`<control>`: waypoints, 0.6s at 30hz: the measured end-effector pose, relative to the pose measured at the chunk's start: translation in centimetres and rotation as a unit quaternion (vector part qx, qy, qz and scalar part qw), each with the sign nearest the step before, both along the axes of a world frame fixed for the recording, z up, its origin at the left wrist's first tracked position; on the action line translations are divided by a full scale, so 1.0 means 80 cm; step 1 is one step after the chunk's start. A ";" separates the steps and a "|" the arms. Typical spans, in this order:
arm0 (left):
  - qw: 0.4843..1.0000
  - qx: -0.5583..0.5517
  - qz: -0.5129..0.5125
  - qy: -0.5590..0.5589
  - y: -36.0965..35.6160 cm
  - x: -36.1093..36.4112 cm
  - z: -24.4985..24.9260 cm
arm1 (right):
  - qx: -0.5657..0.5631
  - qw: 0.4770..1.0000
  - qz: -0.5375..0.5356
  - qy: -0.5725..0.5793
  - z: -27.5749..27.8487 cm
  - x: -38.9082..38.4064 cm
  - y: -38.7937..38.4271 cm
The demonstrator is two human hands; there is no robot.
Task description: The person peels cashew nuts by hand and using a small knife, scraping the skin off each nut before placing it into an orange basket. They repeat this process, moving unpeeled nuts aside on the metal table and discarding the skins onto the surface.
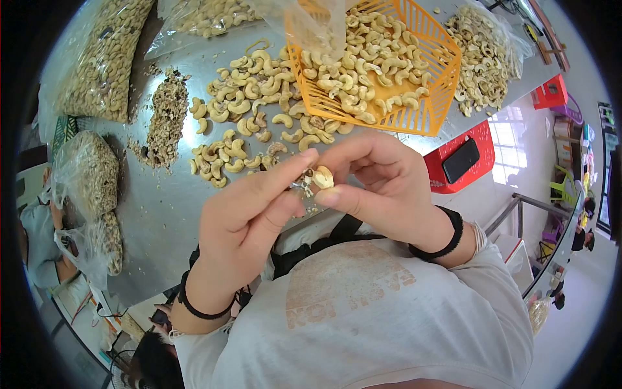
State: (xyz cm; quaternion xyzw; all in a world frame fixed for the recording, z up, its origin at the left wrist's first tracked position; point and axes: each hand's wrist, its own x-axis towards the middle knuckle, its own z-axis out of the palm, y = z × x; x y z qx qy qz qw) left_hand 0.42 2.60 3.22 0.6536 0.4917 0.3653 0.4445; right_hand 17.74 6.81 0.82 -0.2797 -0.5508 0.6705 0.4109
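Over the table's front edge, my right hand [385,178] pinches a cashew nut [322,177] between thumb and fingertips. Bits of pale flaky skin hang at the nut's left side. My left hand [243,211] is closed, its thumb and forefinger around a small shiny metal tool [298,185] that touches the nut's side; most of that tool is hidden by the fingers. Just beyond both hands lies a loose pile of whole cashews [243,91]. An orange plastic basket [447,81] with more cashews stands behind my right hand, a clear plastic bag over its far left side.
Skin crumbs [165,120] lie on the metal table [146,214]. Bags of nuts [103,61] and crumbs [94,172] stand left; a bag of cashew pieces [483,61] is at the far right. A phone [461,161] rests on a red stool [486,139]. Other people sit nearby.
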 end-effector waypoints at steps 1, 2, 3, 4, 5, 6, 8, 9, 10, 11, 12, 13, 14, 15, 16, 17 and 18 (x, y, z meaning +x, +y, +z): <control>0.996 -0.055 0.021 -0.074 -0.002 0.001 0.000 | -0.046 0.998 0.018 0.024 0.005 0.000 0.000; 0.996 -0.055 0.021 -0.074 -0.002 0.001 0.001 | -0.092 0.994 0.036 0.049 0.007 0.000 0.001; 0.994 -0.067 0.026 -0.077 -0.003 0.002 0.003 | -0.092 0.994 0.036 0.049 0.007 0.001 0.001; 0.993 -0.080 0.031 -0.080 -0.002 0.002 0.005 | -0.092 0.993 0.042 0.057 0.005 0.001 0.002; 0.993 -0.079 0.031 -0.080 -0.002 0.003 0.004 | -0.092 0.992 0.048 0.066 0.003 0.001 0.002; 0.996 -0.059 0.027 -0.062 -0.002 0.005 0.004 | -0.092 0.992 0.049 0.066 0.002 0.001 0.002; 0.998 -0.038 0.024 -0.045 -0.003 0.008 0.004 | -0.085 0.995 0.029 0.054 -0.001 0.001 0.000; 0.998 -0.031 0.027 -0.036 -0.003 0.009 0.003 | -0.085 0.995 0.030 0.054 -0.001 0.001 0.000; 0.999 -0.024 0.030 -0.028 -0.003 0.010 0.001 | -0.069 0.996 0.023 0.046 -0.001 0.001 0.000; 0.999 -0.024 0.030 -0.028 -0.003 0.011 0.000 | -0.053 0.998 0.016 0.038 -0.001 0.001 0.000; 1.000 0.001 0.029 -0.005 -0.002 0.011 -0.002 | -0.053 0.998 0.016 0.038 0.000 0.000 -0.001; 0.999 0.027 0.028 0.018 -0.002 0.011 -0.003 | -0.062 0.997 0.018 0.040 0.002 0.000 -0.001; 0.999 0.027 0.028 0.018 -0.001 0.010 -0.004 | -0.071 0.996 0.020 0.041 0.004 -0.001 0.000; 0.997 0.058 0.017 0.048 0.000 0.008 -0.005 | -0.071 0.996 0.020 0.041 0.006 0.000 0.000; 0.993 0.089 0.007 0.079 0.000 0.006 -0.005 | -0.090 0.994 0.032 0.044 0.008 0.001 0.001; 0.993 0.090 0.007 0.079 -0.001 0.005 -0.004 | -0.110 0.992 0.044 0.047 0.009 0.002 0.002; 0.999 0.022 0.015 0.032 -0.003 0.005 -0.002 | -0.110 0.992 0.045 0.047 0.007 0.003 0.003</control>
